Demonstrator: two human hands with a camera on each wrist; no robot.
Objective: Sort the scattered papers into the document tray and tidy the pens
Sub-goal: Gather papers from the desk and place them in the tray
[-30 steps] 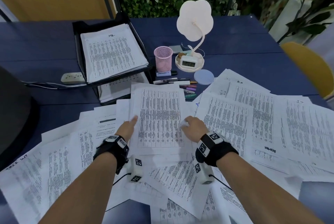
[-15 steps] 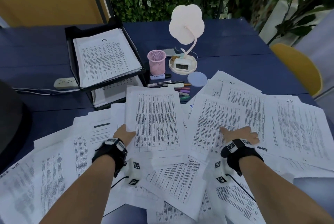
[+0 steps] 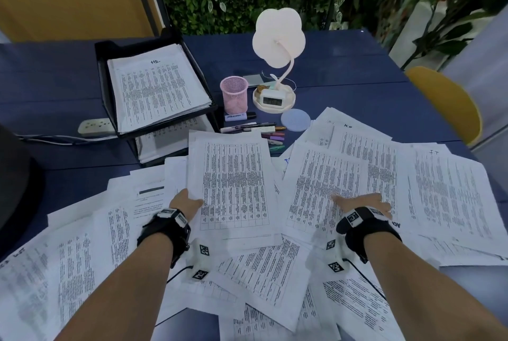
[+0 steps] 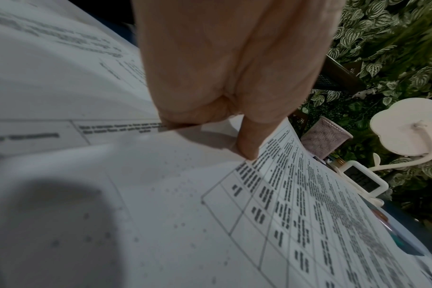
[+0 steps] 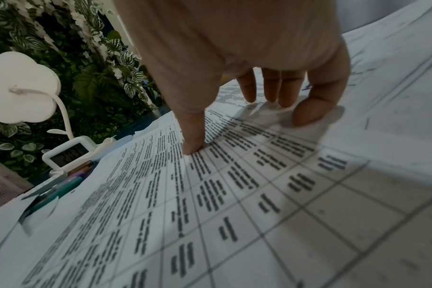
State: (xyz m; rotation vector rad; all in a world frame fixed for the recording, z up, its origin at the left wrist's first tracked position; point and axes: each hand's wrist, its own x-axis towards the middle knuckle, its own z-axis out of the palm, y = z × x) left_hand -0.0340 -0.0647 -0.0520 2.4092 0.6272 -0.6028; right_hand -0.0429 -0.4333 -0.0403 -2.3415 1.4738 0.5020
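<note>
Bare bench [image 3: 357, 87] lies open at the frame's upper right. Toward the tray [image 3: 110, 87] at upper left, the cup [image 3: 234, 93], lamp [image 3: 277, 46] and pens [image 3: 255, 131] crowd the centre.

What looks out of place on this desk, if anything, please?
Printed papers lie scattered and overlapping at odd angles over the table. Several pens lie loose beside the pink pen cup, not in it.

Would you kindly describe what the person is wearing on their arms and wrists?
Both forearms are bare, with no sleeves. Each wrist carries a black strap holding white blocks printed with black square markers. A thin black cable trails from each wrist unit.
</note>
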